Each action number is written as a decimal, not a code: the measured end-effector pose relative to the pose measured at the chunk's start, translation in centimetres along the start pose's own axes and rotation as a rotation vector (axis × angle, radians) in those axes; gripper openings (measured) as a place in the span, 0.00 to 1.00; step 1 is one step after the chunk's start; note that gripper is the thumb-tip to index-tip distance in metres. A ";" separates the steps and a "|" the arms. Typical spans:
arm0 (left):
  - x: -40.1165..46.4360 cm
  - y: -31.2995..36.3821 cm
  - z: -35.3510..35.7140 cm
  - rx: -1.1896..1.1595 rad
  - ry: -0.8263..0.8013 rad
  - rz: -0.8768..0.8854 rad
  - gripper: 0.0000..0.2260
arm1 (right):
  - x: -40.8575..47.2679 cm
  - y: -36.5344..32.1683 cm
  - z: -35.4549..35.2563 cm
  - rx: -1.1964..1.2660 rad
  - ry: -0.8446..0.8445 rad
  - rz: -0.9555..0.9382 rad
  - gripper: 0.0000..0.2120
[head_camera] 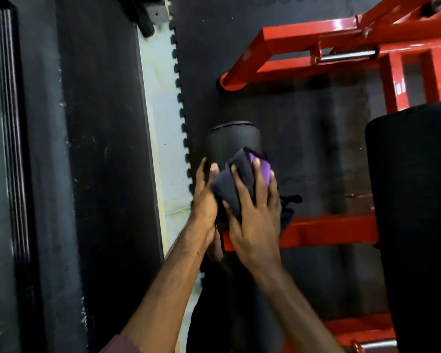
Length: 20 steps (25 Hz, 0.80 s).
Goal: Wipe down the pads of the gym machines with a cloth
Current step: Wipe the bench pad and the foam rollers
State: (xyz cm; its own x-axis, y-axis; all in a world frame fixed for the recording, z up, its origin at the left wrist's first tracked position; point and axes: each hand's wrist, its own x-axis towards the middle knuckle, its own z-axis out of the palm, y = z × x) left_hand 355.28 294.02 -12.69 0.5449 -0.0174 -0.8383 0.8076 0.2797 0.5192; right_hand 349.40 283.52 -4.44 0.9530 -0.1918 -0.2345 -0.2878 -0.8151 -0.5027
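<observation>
Dark cloth (pixel 229 184) with a purple patch sits bunched under the right hand (pixel 255 212), whose fingers curl over it and clamp it against a black roller pad (pixel 233 140) just below the centre of the frame. The left hand (pixel 205 200) lies alongside on the pad's left flank, fingers fairly straight and extended up the padding, thumb touching the cloth's edge; it steadies the pad rather than gripping anything. A loose tail of the cloth hangs off to the right of the right hand. The pad is a cylinder seen lengthwise, its far end cap toward the upper middle. A second, larger black pad (pixel 415 200) fills the right edge. Behind and between them runs the red machine frame (pixel 316 39), with bars across the upper right and a crossbar at mid-right. Black interlocking floor mat (pixel 239 34) covers the background, its toothed edge meeting a pale floor strip (pixel 163 123) left of centre.
</observation>
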 end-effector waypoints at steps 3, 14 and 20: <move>-2.2 2.4 1.1 0.036 -0.015 -0.080 0.47 | 2.8 0.3 -0.2 0.040 0.021 0.056 0.34; -4.8 3.5 1.8 0.091 -0.133 0.001 0.21 | -1.4 0.3 0.1 -0.005 0.013 -0.036 0.36; -4.0 3.6 1.5 0.115 0.011 0.004 0.23 | 8.7 0.3 -0.6 0.084 0.098 -0.003 0.31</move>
State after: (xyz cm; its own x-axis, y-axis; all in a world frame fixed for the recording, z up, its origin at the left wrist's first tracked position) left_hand 356.39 293.65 -7.19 0.5464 -0.0056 -0.8375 0.8261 0.1682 0.5378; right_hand 357.66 281.27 -6.19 0.9573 -0.2455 -0.1528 -0.2882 -0.7677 -0.5723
